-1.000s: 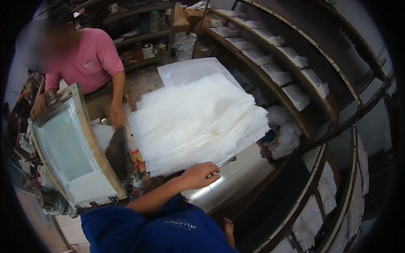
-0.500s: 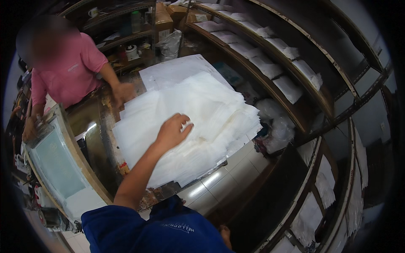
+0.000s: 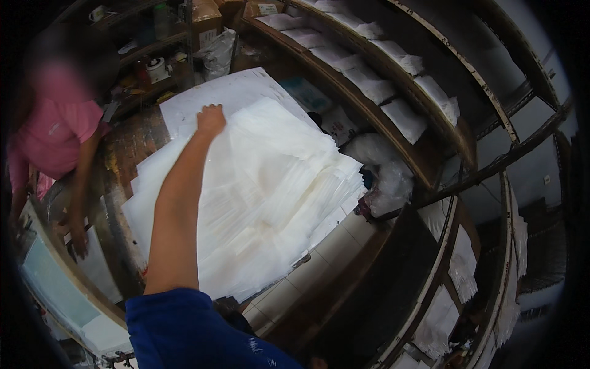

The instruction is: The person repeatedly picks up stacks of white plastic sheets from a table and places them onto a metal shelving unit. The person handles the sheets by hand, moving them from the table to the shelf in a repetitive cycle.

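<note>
My left arm reaches forward across a wide, spread stack of thin white sheets [image 3: 264, 178]. At the stack's far left edge, on the boundary with a larger flat white board [image 3: 184, 101], is my left hand [image 3: 212, 119]. Its fingers are curled closed; whether they pinch a sheet edge is hidden. Of my right hand [image 3: 318, 363] only a dim bit of skin shows at the bottom edge, beside my blue shirt. The sheets lie fanned and uneven, with ragged edges towards the right.
At left a co-worker in a pink shirt [image 3: 64, 132] holds a hand over a white sheet [image 3: 98, 261] beside a raised wooden-framed printing screen [image 3: 67, 295]. Racks [image 3: 344, 104] with white packets stand at right. Clear plastic bags [image 3: 390, 175] bulge near the stack's right side.
My left hand has moved forward and left from the stack's middle to its far edge, fingers now more curled. The co-worker's hand left the stack's edge for the area beside the screen.
</note>
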`<action>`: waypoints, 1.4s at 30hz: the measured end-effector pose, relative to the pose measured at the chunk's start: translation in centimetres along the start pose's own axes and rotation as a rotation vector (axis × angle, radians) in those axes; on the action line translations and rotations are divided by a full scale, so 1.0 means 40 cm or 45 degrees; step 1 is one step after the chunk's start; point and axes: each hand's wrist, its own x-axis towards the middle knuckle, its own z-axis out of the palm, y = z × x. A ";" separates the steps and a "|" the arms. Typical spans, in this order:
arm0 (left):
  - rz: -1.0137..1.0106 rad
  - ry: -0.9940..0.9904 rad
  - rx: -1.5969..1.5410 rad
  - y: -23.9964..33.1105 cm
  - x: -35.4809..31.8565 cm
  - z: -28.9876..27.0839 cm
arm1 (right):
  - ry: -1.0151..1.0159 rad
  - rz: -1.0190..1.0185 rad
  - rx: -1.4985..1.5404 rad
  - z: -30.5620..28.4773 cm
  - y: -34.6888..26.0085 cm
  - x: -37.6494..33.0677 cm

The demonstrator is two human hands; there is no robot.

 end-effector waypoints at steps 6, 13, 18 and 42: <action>0.001 -0.233 0.207 -0.059 0.050 0.026 | 0.116 0.259 0.175 0.006 -0.072 -0.126; 0.095 -0.187 -0.005 -0.106 0.078 0.042 | 0.046 0.168 0.116 0.013 -0.193 -0.124; 0.586 0.137 -0.539 0.048 0.050 -0.182 | 0.144 0.379 0.111 0.066 -0.425 -0.108; 2.723 -0.858 -0.803 0.469 -1.708 -0.502 | 0.559 -0.743 0.053 -0.071 -0.423 -0.761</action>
